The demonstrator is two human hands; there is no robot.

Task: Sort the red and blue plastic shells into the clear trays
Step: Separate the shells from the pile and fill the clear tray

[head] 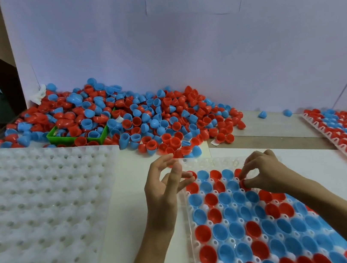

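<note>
Most pockets of the near clear tray (259,226) are sitting filled, far rows waiting, while the right hand (264,174) is pinching a red shell (244,183) there, left hand (165,188) fingers spreading loose, big pile (121,121) lying unsorted on the desk (134,204).

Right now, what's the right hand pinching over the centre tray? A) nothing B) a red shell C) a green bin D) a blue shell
B: the right hand pinches a red shell at its fingertips, above the partly filled clear tray.
</note>
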